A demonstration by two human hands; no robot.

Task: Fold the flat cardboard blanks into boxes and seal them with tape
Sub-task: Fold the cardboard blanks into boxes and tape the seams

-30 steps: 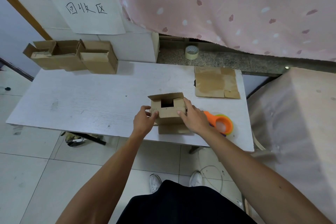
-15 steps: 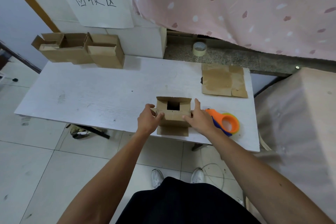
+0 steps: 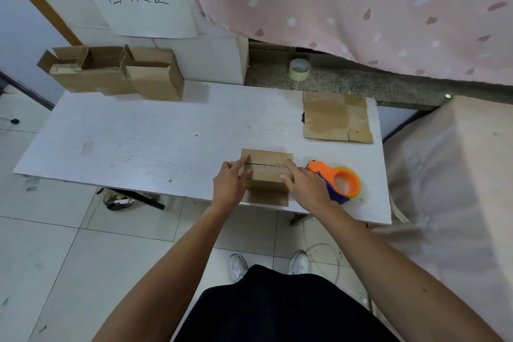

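Box (image 3: 266, 172): stands on the table (image 3: 155, 147) near its near edge, right of centre, top flaps folded down and meeting along an untaped seam.
Left hand (image 3: 230, 184): grasps nothing; its straight forefinger presses the seam's left end.
Right hand (image 3: 308, 187): grasps nothing; its straight forefinger presses the seam's right end.
Tape dispenser (image 3: 340, 180): orange, lying just right of the right hand.
Seam risk: the flaps will probably spring up once a finger lifts to fetch the dispenser, as only fingers hold them.
Edge risk: a pull toward the person could slide the box off the table.
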